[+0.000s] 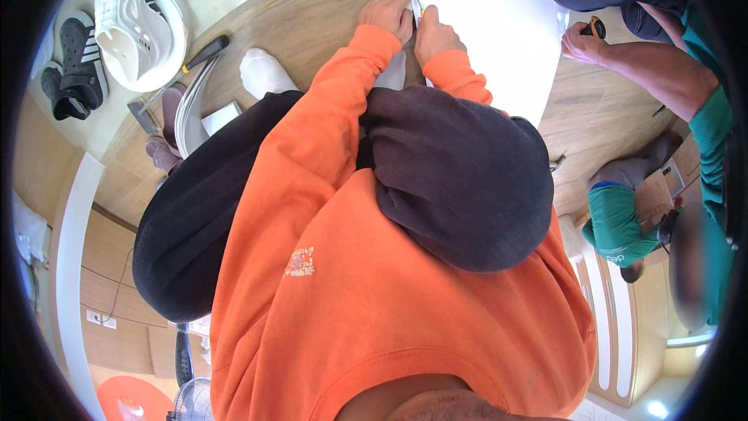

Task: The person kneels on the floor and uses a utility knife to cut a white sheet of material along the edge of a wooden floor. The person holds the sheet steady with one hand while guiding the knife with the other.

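A large, bright white panel (pixel 483 23) lies on the wood-look floor in front of me. At its left edge is my left hand (pixel 386 15), fingers bent and pressed together; their tips are partly hidden, and what they grip is unclear. Just to its right, my right hand (pixel 438 37) is closed around a slim tool with a yellow part (pixel 422 12), mostly covered by the fingers. Both hands work close together along the panel's edge. My knees are bent beneath my outstretched orange sleeves.
To the left lie a hammer (pixel 206 53), curved white strips (pixel 191 113), white shoes (pixel 132 23) and black clogs (pixel 80 62). On the right, a co-worker's hand (pixel 583 45) is beside a black-and-yellow tape measure (pixel 597 27). Another person in green (pixel 619 218) is farther right.
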The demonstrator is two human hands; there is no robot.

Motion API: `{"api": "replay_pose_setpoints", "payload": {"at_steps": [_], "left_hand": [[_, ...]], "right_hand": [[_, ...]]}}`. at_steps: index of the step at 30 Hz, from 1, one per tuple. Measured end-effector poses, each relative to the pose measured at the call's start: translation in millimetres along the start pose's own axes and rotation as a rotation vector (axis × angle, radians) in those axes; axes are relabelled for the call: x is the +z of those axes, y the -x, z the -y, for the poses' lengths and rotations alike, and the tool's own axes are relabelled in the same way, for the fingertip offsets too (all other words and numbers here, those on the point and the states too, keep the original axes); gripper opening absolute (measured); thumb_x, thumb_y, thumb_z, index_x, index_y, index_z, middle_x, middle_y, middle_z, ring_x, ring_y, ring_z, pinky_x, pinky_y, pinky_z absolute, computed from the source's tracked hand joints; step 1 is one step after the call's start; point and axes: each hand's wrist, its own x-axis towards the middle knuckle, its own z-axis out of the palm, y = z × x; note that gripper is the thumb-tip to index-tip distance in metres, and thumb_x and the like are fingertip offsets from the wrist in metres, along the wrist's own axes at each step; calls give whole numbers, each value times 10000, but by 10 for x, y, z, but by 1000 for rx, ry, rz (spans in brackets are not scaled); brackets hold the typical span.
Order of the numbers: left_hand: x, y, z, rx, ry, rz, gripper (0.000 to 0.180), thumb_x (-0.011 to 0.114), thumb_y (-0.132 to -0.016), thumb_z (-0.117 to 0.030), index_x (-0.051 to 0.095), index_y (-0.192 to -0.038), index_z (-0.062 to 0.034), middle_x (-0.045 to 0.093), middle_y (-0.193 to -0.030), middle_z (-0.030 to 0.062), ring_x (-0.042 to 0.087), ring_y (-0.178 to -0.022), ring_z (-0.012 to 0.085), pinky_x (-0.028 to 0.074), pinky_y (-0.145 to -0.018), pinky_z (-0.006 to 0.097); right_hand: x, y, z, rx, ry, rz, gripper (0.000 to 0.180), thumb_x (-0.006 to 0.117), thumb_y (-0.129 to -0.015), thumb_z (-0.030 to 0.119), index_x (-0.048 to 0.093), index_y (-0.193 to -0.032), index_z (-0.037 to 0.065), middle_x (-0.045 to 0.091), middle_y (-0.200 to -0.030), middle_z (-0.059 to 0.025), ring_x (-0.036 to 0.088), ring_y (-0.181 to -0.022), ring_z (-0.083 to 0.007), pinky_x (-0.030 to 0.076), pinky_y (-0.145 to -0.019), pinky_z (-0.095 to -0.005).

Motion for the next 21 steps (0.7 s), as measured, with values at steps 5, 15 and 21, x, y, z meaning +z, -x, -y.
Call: {"api": "replay_pose_setpoints", "payload": {"at_steps": [5, 15, 21], "left_hand": [[-7, -4, -12, -12, 2, 13, 173, 481, -735, -122, 584, -866, -75, 596, -831, 77, 558, -787, 299, 455, -653, 408], [51, -7, 23, -33, -8, 69, 191, 475, -746, -168, 585, -873, -77, 599, -810, 118, 552, -772, 346, 447, -667, 445], [21, -19, -3, -61, 0, 122, 212, 459, -776, -180, 596, -909, -89, 615, -853, 122, 568, -808, 346, 459, -695, 437]], "right_hand": [[-20, -20, 24, 7, 4, -1, 201, 377, -903, 247, 387, -973, 59, 626, -816, -254, 605, -802, -444, 467, -687, -517], [105, -92, -11, -37, -3, -94, 220, 370, -921, 271, 386, -976, 59, 615, -787, -268, 588, -765, -471, 456, -659, -535], [96, 108, -166, -51, -2, -118, 232, 392, -919, 286, 411, -974, 61, 609, -778, -273, 584, -766, -473, 446, -666, -544]]}}
